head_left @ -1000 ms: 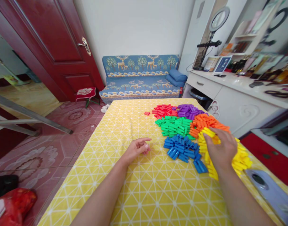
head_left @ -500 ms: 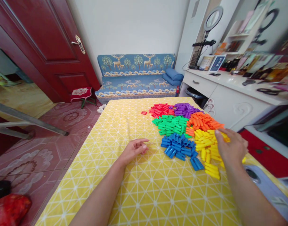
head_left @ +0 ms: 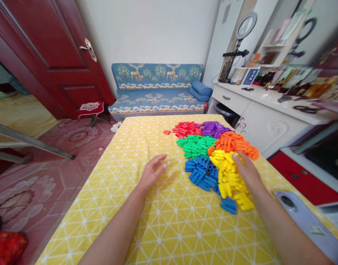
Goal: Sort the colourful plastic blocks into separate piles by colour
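Note:
On the table lie small plastic tube-like pieces, heaped by colour. My right hand point(head_left: 248, 170) rests against the right side of the yellow pieces point(head_left: 229, 175), its fingers extended and partly hidden; I see no piece gripped in it. The yellow heap presses up to the blue pieces point(head_left: 200, 173) and the orange pieces point(head_left: 236, 143). Left of the blue heap, my left hand point(head_left: 152, 172) hovers over or rests on the tablecloth, thumb and fingers apart, holding nothing. Farther back are the green pieces point(head_left: 196, 145), red pieces point(head_left: 186, 129) and purple pieces point(head_left: 214, 129).
A yellow patterned tablecloth point(head_left: 169, 235) covers the table. One small red piece point(head_left: 166, 132) lies apart at the back. A pale purple phone-like object point(head_left: 304, 221) lies at the right edge. Beyond stand a blue sofa point(head_left: 158, 94) and a white dresser point(head_left: 268, 110).
My right hand has moved left, and the yellow heap has shifted left with it, bunching against the blue pieces. My left hand's fingers have opened wider. The view has shifted slightly.

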`<action>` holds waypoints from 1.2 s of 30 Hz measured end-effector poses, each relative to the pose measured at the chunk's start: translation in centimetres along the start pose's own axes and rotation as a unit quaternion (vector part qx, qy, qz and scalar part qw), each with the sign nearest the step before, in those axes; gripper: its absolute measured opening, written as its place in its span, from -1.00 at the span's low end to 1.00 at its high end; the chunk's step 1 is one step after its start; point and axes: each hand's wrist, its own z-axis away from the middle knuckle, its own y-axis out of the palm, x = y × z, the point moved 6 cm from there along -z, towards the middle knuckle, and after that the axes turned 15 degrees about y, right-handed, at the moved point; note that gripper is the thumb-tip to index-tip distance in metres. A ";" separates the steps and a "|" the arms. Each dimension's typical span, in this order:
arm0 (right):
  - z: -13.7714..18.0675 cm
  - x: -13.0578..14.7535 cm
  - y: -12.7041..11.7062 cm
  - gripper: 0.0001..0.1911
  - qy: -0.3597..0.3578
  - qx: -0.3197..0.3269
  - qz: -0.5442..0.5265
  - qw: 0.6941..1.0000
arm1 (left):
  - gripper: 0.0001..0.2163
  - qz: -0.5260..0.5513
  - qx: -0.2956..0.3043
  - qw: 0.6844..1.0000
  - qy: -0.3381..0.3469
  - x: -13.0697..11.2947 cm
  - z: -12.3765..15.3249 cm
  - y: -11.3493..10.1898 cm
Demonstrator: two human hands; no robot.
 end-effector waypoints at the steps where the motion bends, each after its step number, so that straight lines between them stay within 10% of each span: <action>1: 1.2 1.3 0.7 -0.36 0.013 0.023 -0.007 1.000 | -0.57 -0.005 -0.007 1.000 0.007 -0.1 -0.1 -0.2; 13: 15.2 19.7 5.4 -0.42 -0.185 0.314 -0.139 0.921 | -0.56 -0.101 -0.020 0.993 0.054 -0.7 0.0 -1.4; 16: 15.1 17.9 2.6 -0.46 -0.200 0.321 -0.191 0.906 | -0.55 -0.108 -0.032 0.993 0.045 -0.6 0.0 -1.6; 21: 13.4 6.8 -3.8 -0.55 -0.180 0.059 -0.088 0.978 | -0.56 -0.111 -0.045 0.992 0.045 -0.6 -0.1 -1.6; 26: 14.5 -2.7 -4.1 -0.24 -0.061 0.023 0.073 0.995 | -0.58 -0.115 -0.051 0.991 0.043 -0.5 -0.2 -1.6; 30: 15.8 -1.2 -1.3 -0.22 -0.026 0.077 0.032 0.996 | -0.58 -0.117 -0.047 0.991 0.046 -0.5 -0.2 -1.6; 36: 18.1 8.4 3.5 -0.30 -0.041 0.166 -0.174 0.970 | -0.57 -0.116 -0.051 0.991 0.037 -0.3 -0.2 -1.8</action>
